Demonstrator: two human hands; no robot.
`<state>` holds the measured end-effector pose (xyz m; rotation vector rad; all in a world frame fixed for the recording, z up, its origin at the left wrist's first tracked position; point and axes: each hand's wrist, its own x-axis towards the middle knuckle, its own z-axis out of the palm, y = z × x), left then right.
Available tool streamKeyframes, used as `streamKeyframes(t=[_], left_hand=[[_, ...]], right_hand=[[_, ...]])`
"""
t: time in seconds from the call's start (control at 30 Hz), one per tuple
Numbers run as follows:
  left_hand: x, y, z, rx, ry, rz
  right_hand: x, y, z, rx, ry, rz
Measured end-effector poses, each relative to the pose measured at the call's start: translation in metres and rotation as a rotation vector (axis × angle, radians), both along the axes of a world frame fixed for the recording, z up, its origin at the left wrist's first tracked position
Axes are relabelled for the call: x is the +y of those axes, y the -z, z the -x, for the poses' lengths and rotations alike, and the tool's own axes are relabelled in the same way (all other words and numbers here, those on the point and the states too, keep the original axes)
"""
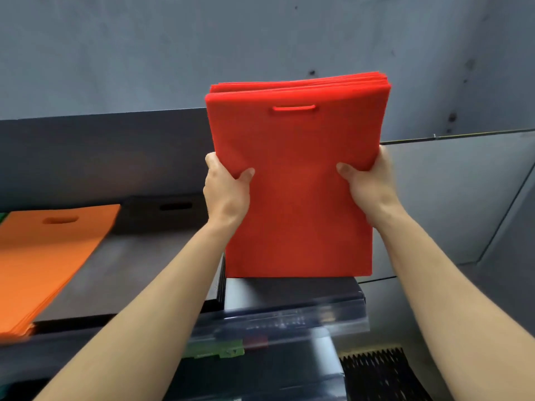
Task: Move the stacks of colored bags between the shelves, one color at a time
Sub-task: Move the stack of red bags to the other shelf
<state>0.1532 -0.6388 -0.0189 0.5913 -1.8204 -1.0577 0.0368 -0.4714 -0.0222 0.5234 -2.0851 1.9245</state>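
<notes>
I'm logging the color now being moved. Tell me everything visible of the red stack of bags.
The red stack of bags is a thick pile of flat, matte, fabric-like bags, layers fanning slightly at the top. The front bag has a slot handle cut-out near its top edge. The stack is held upright, handle end up, before dark shelves. The left hand and right hand grip its side edges at mid-height, thumbs on the front face. Whether its bottom edge rests on anything cannot be told.

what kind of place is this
Likely a stockroom or packing area: a dark shelf holds a stack of orange fabric bags, the left hand and right hand grip a stack of red fabric bags, and the wall is bare grey.
</notes>
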Motion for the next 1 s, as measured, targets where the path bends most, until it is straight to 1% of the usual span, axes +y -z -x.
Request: streamKeyframes(t=[0.13,0.2,0.27,0.33,0.4,0.53,0.7,0.83,0.9,0.93,1.0], left_hand=[[0.010,-0.008,0.006,0.067,-0.012,0.141],[0.010,-0.016,0.008,0.116,-0.016,0.170],[0.004,-0.016,0.009,0.143,0.007,0.134],[-0.003,-0.004,0.007,0.129,0.032,0.083],[-0.006,0.011,0.006,0.110,0.037,0.064],[-0.006,0.011,0.011,0.114,0.023,0.059],[-0.007,0.016,0.012,0.095,0.045,0.055],[-0.009,-0.007,0.007,0.067,0.075,0.080],[-0.014,-0.026,0.006,0.025,0.093,0.098],[-0.018,-0.034,0.007,-0.021,0.109,0.095],[-0.030,-0.042,0.012,-0.120,0.159,0.038]], right_hand=[[-0.014,-0.012,-0.008,0.084,0.095,-0.008],[-0.018,-0.022,-0.011,0.107,0.107,0.008],[-0.016,-0.024,-0.011,0.078,0.090,0.037],[-0.012,-0.015,-0.010,0.023,0.069,0.049],[-0.010,-0.004,-0.012,0.010,0.063,0.027],[-0.014,-0.002,-0.010,0.035,0.113,0.035],[-0.014,0.001,-0.011,0.055,0.119,0.014],[-0.014,-0.016,-0.012,0.108,0.155,-0.024],[-0.011,-0.031,-0.008,0.126,0.181,-0.068],[-0.010,-0.039,-0.005,0.128,0.193,-0.121],[-0.008,-0.048,0.008,0.119,0.214,-0.289]])
